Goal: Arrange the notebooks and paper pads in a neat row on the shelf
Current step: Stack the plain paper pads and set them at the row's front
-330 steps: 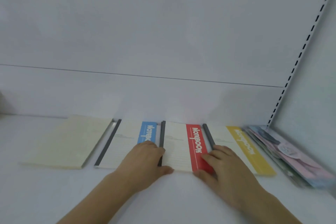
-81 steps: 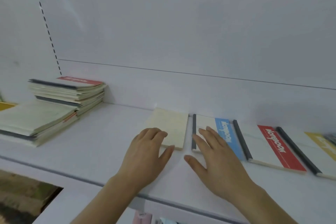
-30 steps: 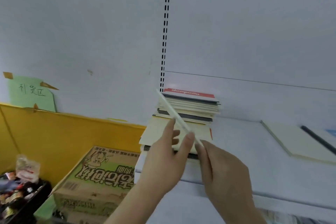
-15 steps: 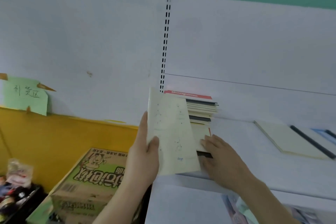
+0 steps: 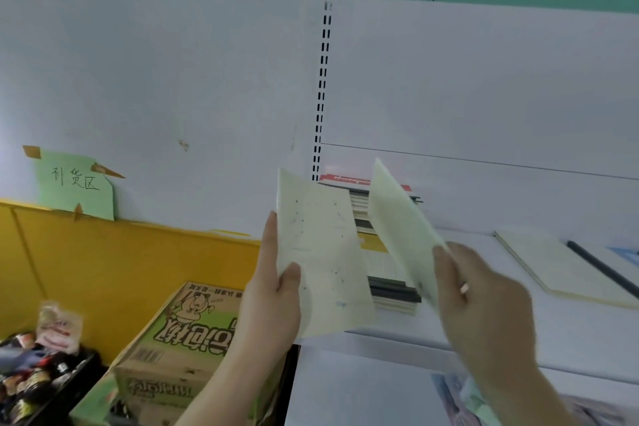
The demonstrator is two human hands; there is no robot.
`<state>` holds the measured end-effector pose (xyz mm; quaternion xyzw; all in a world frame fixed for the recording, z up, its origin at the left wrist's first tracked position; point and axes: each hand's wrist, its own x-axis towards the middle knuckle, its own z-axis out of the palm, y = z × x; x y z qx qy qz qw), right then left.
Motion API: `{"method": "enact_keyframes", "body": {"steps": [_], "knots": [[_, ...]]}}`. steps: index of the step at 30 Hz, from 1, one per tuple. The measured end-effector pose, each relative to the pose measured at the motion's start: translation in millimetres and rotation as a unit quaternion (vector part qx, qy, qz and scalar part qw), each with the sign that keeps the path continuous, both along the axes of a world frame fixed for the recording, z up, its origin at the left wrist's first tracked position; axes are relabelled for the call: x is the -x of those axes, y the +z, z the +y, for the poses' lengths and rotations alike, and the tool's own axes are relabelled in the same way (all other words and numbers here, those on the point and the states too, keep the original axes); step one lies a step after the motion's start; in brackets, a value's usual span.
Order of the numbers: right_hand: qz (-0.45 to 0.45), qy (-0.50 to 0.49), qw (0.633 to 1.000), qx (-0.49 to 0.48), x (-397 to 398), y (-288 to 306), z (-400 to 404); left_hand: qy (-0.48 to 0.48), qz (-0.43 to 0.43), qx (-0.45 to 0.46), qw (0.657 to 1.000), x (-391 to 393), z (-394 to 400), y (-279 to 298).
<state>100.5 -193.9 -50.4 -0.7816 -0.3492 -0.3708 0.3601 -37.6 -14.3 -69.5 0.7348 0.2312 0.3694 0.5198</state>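
- Two cream paper pads are held up in front of the shelf, one per hand.
- Left hand grips the left pad by its lower left edge, thumb across the front face, fingers behind; the pad stands nearly upright with small ink specks on its face.
- Right hand pinches the right pad at its lower end, thumb on the near side; this pad tilts, top corner leaning toward the left hand, and is blurred.
- Between and behind the two hands, a stack of notebooks lies on the shelf against the back panel, with a red-banded notebook on top.
- Beyond the right hand, farther along the shelf, a cream pad lies flat, and just past it a notebook with a dark spine, touching or nearly so.
- Below the left hand, off the shelf, sits a green printed cardboard box; a green paper sign is taped to the wall farther out on that side.
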Motion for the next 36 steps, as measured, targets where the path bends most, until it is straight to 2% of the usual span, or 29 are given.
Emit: {"method": "enact_keyframes", "body": {"steps": [3,6,8,12,15,18,21,23,24,30,32,36], "knots": [[-0.027,0.078,0.996,0.020,33.4,-32.6,24.6,-0.062,-0.066,0.055,0.994,-14.6,-18.5,1.1],[-0.057,0.090,0.993,0.050,46.3,-62.0,38.1,-0.101,-0.106,0.151,0.978,-29.7,-37.3,1.1],[-0.058,0.092,0.992,0.059,43.5,-66.5,33.1,-0.116,-0.124,0.178,0.969,-38.3,-47.2,-1.2],[-0.059,0.105,0.987,0.106,39.7,-65.5,10.1,-0.151,-0.134,0.117,0.972,-55.2,-70.7,-1.6],[-0.017,0.142,0.980,0.141,31.6,-60.8,-20.2,-0.140,-0.117,0.121,0.976,-71.5,-89.1,-4.9],[0.030,0.090,0.992,0.086,3.2,-62.0,-63.1,-0.151,-0.108,0.085,0.979,-88.3,-104.7,-6.8],[0.203,-0.015,0.979,0.006,-32.5,-54.7,-103.0,-0.175,-0.097,0.039,0.979,-108.5,-123.9,-6.6],[0.314,-0.012,0.949,-0.021,-52.1,-51.2,-125.1,-0.182,-0.091,0.029,0.979,-127.9,-139.5,-7.5],[0.339,-0.002,0.940,-0.036,-59.7,-48.5,-135.2,-0.178,-0.088,0.028,0.980,-139.2,-149.4,-7.4],[0.309,-0.002,0.950,-0.044,-122.0,-38.4,-200.2,-0.094,-0.030,0.023,0.995,-217.7,-221.9,-6.3],[0.303,-0.001,0.953,0.017,-148.5,-35.6,-222.1,-0.085,-0.015,0.016,0.996,-241.6,-242.7,-4.6],[0.326,0.037,0.935,0.134,-190.5,-28.7,-256.7,-0.084,0.026,-0.024,0.996,-286.5,-266.8,1.8]]}}
